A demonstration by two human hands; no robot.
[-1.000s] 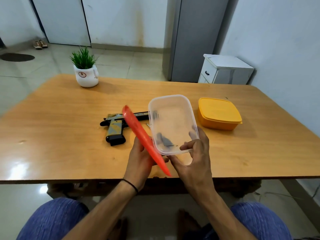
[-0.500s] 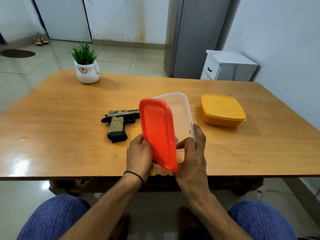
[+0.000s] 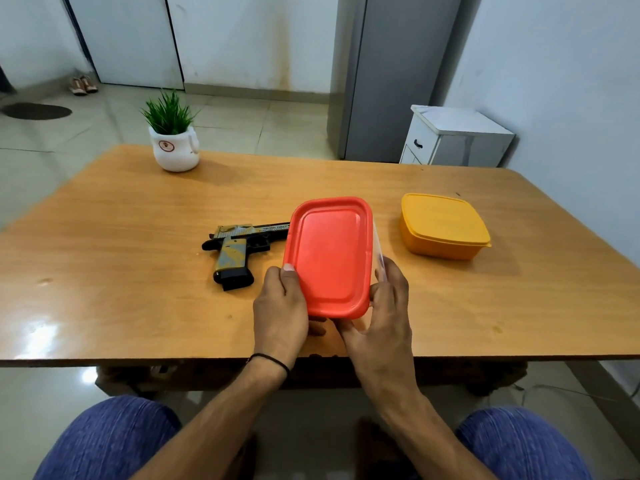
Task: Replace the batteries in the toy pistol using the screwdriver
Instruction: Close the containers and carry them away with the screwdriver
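An orange-red lid (image 3: 330, 254) faces me and covers nearly all of a clear plastic box (image 3: 378, 249), of which only a thin right edge shows. My left hand (image 3: 280, 306) grips the lid's left edge. My right hand (image 3: 382, 310) holds the box at its right and lower side. The camouflage toy pistol (image 3: 239, 249) lies on the wooden table (image 3: 121, 258) just left of the lid, grip toward me, its muzzle hidden behind the lid. No screwdriver or batteries are visible; the box's contents are hidden.
A shut yellow box (image 3: 443, 225) sits on the table to the right. A potted plant (image 3: 173, 136) stands at the far left. A white cabinet (image 3: 453, 136) stands beyond the table's far right corner, by the wall.
The lid has swung from edge-on beside the open box to flat over its mouth. Both hands have shifted slightly away from me with it.
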